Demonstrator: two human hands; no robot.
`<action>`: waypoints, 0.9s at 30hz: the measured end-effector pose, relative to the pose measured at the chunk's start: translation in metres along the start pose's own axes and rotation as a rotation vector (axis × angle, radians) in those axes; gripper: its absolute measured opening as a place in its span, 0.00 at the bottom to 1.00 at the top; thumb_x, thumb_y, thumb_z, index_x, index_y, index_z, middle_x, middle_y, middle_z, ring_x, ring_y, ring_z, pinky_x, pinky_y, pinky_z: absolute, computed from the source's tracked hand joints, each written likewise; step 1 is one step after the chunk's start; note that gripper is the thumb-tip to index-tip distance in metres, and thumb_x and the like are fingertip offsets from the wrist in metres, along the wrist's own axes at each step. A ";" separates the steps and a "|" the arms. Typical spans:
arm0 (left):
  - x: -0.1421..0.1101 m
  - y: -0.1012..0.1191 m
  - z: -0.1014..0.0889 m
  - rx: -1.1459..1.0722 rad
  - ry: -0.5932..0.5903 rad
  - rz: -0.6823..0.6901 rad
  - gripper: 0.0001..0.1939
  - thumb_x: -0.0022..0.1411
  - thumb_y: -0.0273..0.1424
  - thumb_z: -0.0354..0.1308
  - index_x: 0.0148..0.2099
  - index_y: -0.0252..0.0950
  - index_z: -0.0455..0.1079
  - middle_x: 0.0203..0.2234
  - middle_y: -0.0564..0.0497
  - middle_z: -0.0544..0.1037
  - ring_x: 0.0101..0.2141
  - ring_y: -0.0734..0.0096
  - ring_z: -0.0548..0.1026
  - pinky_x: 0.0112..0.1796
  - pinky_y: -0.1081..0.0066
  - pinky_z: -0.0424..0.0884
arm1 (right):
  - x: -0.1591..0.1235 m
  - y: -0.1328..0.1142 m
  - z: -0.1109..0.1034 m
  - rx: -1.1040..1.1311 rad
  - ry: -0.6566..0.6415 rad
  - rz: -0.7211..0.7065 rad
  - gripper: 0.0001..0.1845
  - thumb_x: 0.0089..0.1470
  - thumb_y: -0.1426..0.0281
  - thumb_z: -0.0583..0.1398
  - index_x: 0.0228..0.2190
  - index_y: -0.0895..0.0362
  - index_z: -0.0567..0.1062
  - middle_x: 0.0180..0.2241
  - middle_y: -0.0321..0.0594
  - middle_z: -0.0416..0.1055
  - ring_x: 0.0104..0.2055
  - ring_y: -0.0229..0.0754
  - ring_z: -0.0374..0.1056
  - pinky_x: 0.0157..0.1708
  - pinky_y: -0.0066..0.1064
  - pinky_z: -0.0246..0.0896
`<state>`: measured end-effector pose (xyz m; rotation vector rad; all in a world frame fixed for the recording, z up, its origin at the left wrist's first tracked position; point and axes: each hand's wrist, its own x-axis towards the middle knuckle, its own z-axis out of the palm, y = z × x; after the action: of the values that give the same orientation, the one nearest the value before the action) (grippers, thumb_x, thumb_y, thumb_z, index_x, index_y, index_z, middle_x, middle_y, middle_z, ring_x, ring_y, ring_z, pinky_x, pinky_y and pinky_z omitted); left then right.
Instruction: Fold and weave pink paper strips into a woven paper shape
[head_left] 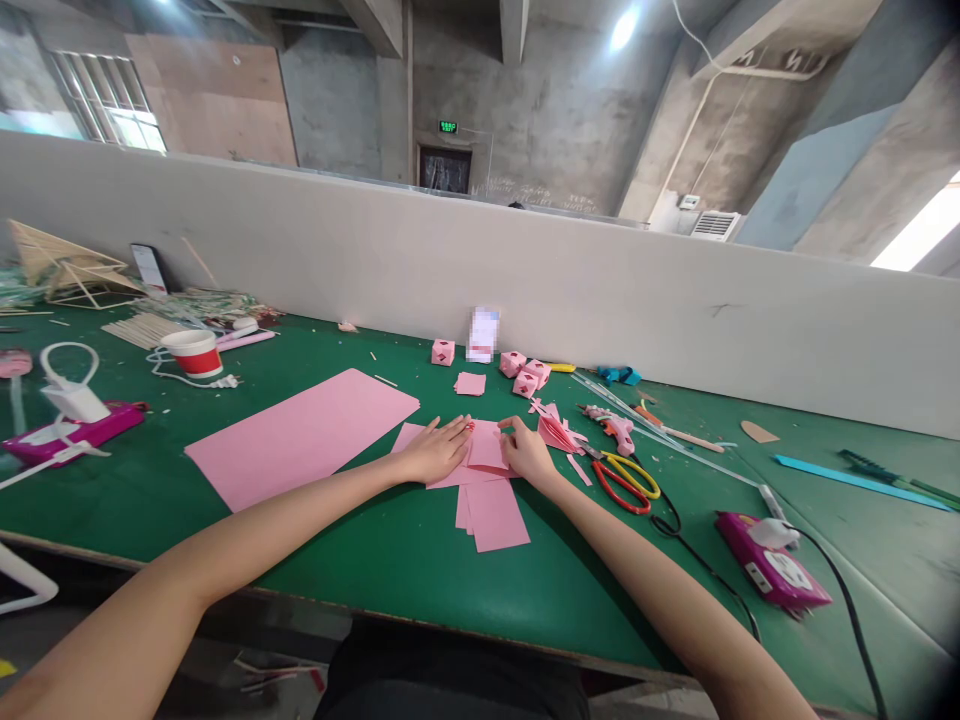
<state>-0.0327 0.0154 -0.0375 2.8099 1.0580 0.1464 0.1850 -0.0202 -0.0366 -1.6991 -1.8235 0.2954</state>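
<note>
My left hand [441,448] lies flat, fingers stretched out together, on pink paper in the middle of the green table. Its fingertips rest at the left edge of a small pink paper piece [489,447]. With bent fingers, my right hand [527,450] pinches the right edge of that piece. Below both hands, more cut pink paper rectangles [498,516] overlap on the table. A large pink sheet [304,440] lies to the left. Beyond my hands are a small stack of pink squares [470,384] and several folded pink paper cubes [443,352] with dark red diamond marks.
Scissors [626,484] with red and yellow handles lie right of my right hand, near paper strips and a pink glue gun [613,428]. A phone [482,335] leans on the partition. Purple power strips [772,562] sit at both sides; a paper cup [193,353] stands left.
</note>
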 end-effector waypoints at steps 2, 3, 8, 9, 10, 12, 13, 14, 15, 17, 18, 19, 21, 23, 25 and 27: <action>-0.002 0.000 -0.001 -0.020 0.017 0.009 0.30 0.72 0.41 0.30 0.70 0.33 0.47 0.69 0.41 0.44 0.68 0.58 0.44 0.63 0.46 0.41 | 0.000 0.000 -0.002 0.089 0.013 0.011 0.12 0.57 0.71 0.53 0.41 0.55 0.72 0.18 0.32 0.67 0.23 0.41 0.65 0.25 0.27 0.51; -0.003 0.001 -0.002 -0.032 0.038 0.023 0.31 0.72 0.43 0.31 0.70 0.34 0.46 0.69 0.41 0.43 0.68 0.57 0.44 0.63 0.46 0.41 | 0.001 -0.001 -0.004 0.155 0.017 0.024 0.11 0.57 0.69 0.53 0.40 0.56 0.73 0.18 0.32 0.67 0.22 0.40 0.65 0.24 0.27 0.52; -0.013 0.007 -0.009 -0.041 0.234 0.209 0.37 0.66 0.54 0.44 0.70 0.40 0.49 0.68 0.45 0.50 0.67 0.55 0.47 0.64 0.51 0.40 | 0.004 -0.008 -0.011 0.612 -0.024 0.226 0.14 0.51 0.64 0.56 0.39 0.56 0.73 0.15 0.28 0.62 0.14 0.35 0.57 0.16 0.26 0.49; -0.014 0.008 -0.011 -0.035 0.279 0.234 0.34 0.67 0.52 0.45 0.68 0.40 0.53 0.67 0.46 0.55 0.66 0.57 0.51 0.64 0.52 0.42 | 0.004 -0.010 -0.012 0.687 -0.052 0.272 0.15 0.50 0.64 0.57 0.40 0.57 0.72 0.14 0.27 0.60 0.14 0.35 0.56 0.15 0.25 0.47; -0.015 0.009 -0.012 -0.033 0.320 0.247 0.29 0.68 0.48 0.44 0.66 0.40 0.59 0.64 0.46 0.62 0.65 0.58 0.56 0.64 0.53 0.44 | 0.005 -0.011 -0.012 0.740 -0.084 0.309 0.15 0.49 0.65 0.58 0.40 0.57 0.72 0.14 0.26 0.59 0.14 0.34 0.55 0.14 0.24 0.46; -0.014 0.010 -0.013 -0.040 0.396 0.234 0.21 0.71 0.41 0.43 0.58 0.40 0.69 0.56 0.47 0.73 0.60 0.61 0.65 0.62 0.54 0.50 | 0.005 -0.012 -0.011 0.783 -0.123 0.339 0.15 0.50 0.63 0.57 0.39 0.58 0.72 0.15 0.28 0.61 0.15 0.35 0.57 0.14 0.24 0.46; -0.014 0.010 -0.013 -0.046 0.429 0.216 0.19 0.72 0.38 0.42 0.53 0.40 0.72 0.52 0.47 0.76 0.57 0.62 0.69 0.61 0.55 0.53 | 0.005 -0.012 -0.011 0.770 -0.110 0.324 0.15 0.52 0.62 0.56 0.39 0.58 0.72 0.18 0.31 0.64 0.17 0.35 0.60 0.15 0.24 0.49; -0.013 0.009 -0.013 -0.053 0.460 0.193 0.19 0.72 0.36 0.43 0.49 0.39 0.74 0.48 0.47 0.79 0.54 0.63 0.72 0.60 0.55 0.55 | 0.005 -0.012 -0.010 0.732 -0.072 0.281 0.17 0.55 0.59 0.55 0.39 0.58 0.72 0.22 0.34 0.68 0.20 0.36 0.63 0.17 0.25 0.53; -0.012 0.007 -0.012 -0.061 0.491 0.167 0.18 0.71 0.36 0.44 0.46 0.38 0.75 0.45 0.46 0.80 0.51 0.63 0.74 0.59 0.56 0.57 | 0.004 -0.012 -0.010 0.671 -0.015 0.206 0.19 0.57 0.57 0.52 0.39 0.58 0.72 0.27 0.39 0.71 0.25 0.38 0.66 0.20 0.27 0.58; -0.010 0.004 -0.011 -0.078 0.533 0.130 0.17 0.71 0.35 0.46 0.42 0.36 0.75 0.42 0.46 0.81 0.45 0.64 0.77 0.56 0.57 0.61 | 0.002 -0.013 -0.011 0.515 0.093 -0.006 0.22 0.60 0.54 0.49 0.41 0.56 0.73 0.40 0.45 0.73 0.39 0.43 0.70 0.32 0.31 0.65; -0.010 0.003 -0.010 -0.087 0.542 0.123 0.16 0.71 0.36 0.47 0.41 0.36 0.75 0.40 0.46 0.82 0.43 0.64 0.77 0.55 0.58 0.62 | 0.000 -0.014 -0.012 0.440 0.117 -0.111 0.22 0.61 0.54 0.50 0.42 0.56 0.73 0.44 0.46 0.72 0.46 0.45 0.68 0.38 0.33 0.66; -0.009 0.002 -0.009 -0.096 0.544 0.122 0.16 0.71 0.36 0.47 0.41 0.36 0.75 0.39 0.47 0.82 0.41 0.65 0.78 0.55 0.58 0.62 | -0.002 -0.015 -0.013 0.382 0.114 -0.200 0.21 0.61 0.54 0.51 0.43 0.55 0.73 0.47 0.46 0.70 0.50 0.46 0.65 0.44 0.35 0.64; -0.009 0.001 -0.009 -0.110 0.540 0.124 0.17 0.71 0.37 0.47 0.40 0.37 0.75 0.37 0.48 0.82 0.40 0.66 0.78 0.55 0.58 0.62 | -0.006 -0.020 -0.014 0.310 0.064 -0.281 0.21 0.58 0.54 0.56 0.45 0.55 0.72 0.48 0.46 0.70 0.51 0.48 0.64 0.49 0.38 0.62; -0.010 0.001 -0.011 -0.119 0.542 0.125 0.18 0.71 0.39 0.46 0.38 0.38 0.75 0.37 0.49 0.82 0.39 0.66 0.78 0.55 0.57 0.62 | -0.009 -0.024 -0.014 0.286 0.040 -0.277 0.23 0.52 0.54 0.62 0.44 0.55 0.72 0.45 0.44 0.72 0.47 0.47 0.66 0.48 0.39 0.62; -0.011 0.001 -0.014 -0.109 0.557 0.135 0.20 0.71 0.40 0.45 0.39 0.38 0.76 0.38 0.48 0.82 0.41 0.66 0.78 0.56 0.57 0.61 | -0.010 -0.027 -0.013 0.322 0.069 -0.236 0.21 0.52 0.54 0.63 0.40 0.55 0.71 0.40 0.42 0.73 0.42 0.45 0.68 0.45 0.37 0.63; -0.011 0.001 -0.017 -0.081 0.577 0.161 0.20 0.71 0.41 0.46 0.40 0.38 0.76 0.39 0.48 0.82 0.43 0.65 0.77 0.56 0.57 0.60 | -0.009 -0.028 -0.013 0.374 0.108 -0.202 0.17 0.56 0.53 0.59 0.35 0.55 0.70 0.35 0.40 0.73 0.38 0.43 0.68 0.42 0.35 0.64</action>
<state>-0.0431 0.0090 -0.0214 2.8355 0.8763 1.0404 0.1698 -0.0362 -0.0133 -1.2426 -1.7182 0.4207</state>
